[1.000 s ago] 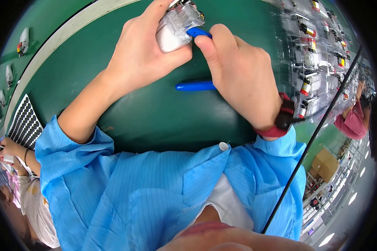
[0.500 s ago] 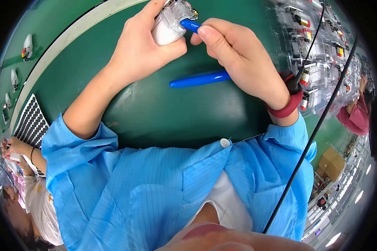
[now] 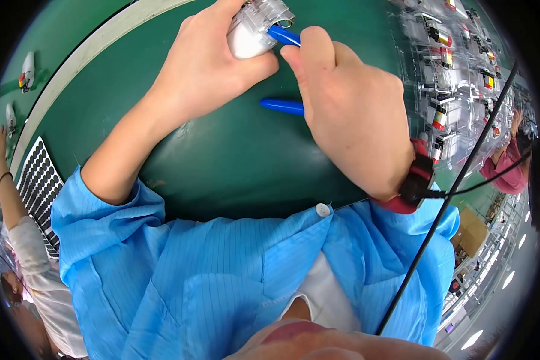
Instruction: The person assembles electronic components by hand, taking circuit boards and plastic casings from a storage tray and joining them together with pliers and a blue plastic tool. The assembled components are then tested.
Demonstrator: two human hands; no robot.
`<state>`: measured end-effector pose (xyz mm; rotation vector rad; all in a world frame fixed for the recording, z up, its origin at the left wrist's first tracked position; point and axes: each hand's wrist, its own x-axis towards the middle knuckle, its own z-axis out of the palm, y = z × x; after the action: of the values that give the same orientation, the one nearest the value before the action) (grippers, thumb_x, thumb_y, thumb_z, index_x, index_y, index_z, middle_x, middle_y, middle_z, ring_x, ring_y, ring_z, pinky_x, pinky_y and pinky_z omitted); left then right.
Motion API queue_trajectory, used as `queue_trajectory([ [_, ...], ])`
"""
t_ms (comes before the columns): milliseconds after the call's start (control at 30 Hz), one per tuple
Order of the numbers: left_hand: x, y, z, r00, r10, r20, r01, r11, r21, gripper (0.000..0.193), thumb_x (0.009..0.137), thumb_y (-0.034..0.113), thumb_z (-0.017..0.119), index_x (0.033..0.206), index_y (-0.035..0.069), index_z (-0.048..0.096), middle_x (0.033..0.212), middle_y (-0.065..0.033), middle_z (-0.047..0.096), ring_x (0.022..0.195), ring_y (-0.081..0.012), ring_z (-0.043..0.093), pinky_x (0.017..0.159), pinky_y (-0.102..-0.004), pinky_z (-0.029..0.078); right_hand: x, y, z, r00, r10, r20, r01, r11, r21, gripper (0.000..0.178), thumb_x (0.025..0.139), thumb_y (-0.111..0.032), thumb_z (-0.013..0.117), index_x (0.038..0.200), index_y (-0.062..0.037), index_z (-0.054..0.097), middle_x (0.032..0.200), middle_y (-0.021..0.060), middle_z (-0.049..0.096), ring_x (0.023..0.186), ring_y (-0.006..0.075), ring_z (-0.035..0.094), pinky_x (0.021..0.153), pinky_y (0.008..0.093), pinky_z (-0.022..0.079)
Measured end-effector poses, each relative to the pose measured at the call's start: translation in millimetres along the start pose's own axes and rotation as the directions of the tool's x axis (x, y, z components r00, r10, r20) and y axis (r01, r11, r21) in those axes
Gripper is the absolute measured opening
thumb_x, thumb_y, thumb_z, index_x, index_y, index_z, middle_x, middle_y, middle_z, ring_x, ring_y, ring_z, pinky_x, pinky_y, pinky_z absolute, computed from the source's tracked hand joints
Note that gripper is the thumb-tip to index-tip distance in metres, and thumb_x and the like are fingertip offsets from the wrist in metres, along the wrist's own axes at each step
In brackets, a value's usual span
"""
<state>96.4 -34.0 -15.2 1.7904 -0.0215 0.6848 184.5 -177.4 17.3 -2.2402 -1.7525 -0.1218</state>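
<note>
My left hand is closed round a small white and clear plastic housing at the top middle, its thumb along the near side. My right hand is closed on a blue tool, whose end meets the housing's clear right side. Whether that end sits inside or only touches, I cannot tell. A second blue length with a tapered, rounded end sticks out to the left from under my right hand. It resembles a tool handle; where the two blue parts might join is hidden by my hand.
Clear trays with several similar assemblies line the right. A pale rail curves along the left, with white units beyond. A sheet of black dots lies near a co-worker's arm. A black cord runs from my red wrist strap.
My right hand has turned so its back faces up, moving the lower blue end slightly right. The housing has shifted slightly right. At left, the co-worker's arm has reached farther toward the white units.
</note>
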Motion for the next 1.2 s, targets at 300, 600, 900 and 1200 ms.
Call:
queue_trajectory([
  [300,-9,-4,-3,0.997,-0.077,0.005,0.077,0.997,0.02,0.041,0.072,0.007,0.069,0.109,0.002,0.052,0.089,-0.007,0.059,0.081,-0.0134,0.057,0.075,-0.0273,0.046,6,13,27,0.999,0.03,-0.031,-0.01,0.867,0.499,0.025,0.097,-0.025,0.051,0.082,-0.004,0.051,0.061,0.0062,0.05,0.044,0.022,0.048,0.042,0.0311,0.036],
  [600,-13,-65,-4,0.798,0.592,-0.117,-0.579,0.698,-0.421,0.048,0.071,0.002,0.067,0.116,0.002,0.05,0.098,-0.0029,0.057,0.09,-0.0094,0.053,0.081,-0.0243,0.044,9,4,-1,0.904,0.094,0.416,-0.408,0.476,0.779,0.045,0.097,-0.037,0.044,0.075,-0.0014,0.06,0.057,0.0077,0.045,0.055,0.0132,0.047,0.052,0.0305,0.038],
  [900,-29,-46,-16,0.897,0.439,-0.044,-0.434,0.861,-0.264,0.041,0.071,0.004,0.068,0.109,0.002,0.053,0.092,-0.0057,0.059,0.085,-0.012,0.056,0.077,-0.0264,0.046,11,-2,1,0.988,-0.043,0.15,-0.053,0.814,0.578,0.04,0.1,-0.034,0.044,0.076,-0.0031,0.053,0.054,0.0077,0.041,0.047,0.0172,0.042,0.045,0.0305,0.032],
  [1200,-23,-40,-11,0.998,0.058,-0.015,-0.06,0.986,-0.158,0.042,0.072,0.008,0.072,0.109,0.002,0.052,0.093,-0.0056,0.059,0.084,-0.0124,0.056,0.077,-0.0265,0.046,0,-27,13,0.998,0.0,-0.065,0.008,0.993,0.116,0.029,0.095,-0.028,0.052,0.082,-0.0031,0.047,0.057,0.0172,0.053,0.052,0.0368,0.054,0.046,0.0451,0.041],
])
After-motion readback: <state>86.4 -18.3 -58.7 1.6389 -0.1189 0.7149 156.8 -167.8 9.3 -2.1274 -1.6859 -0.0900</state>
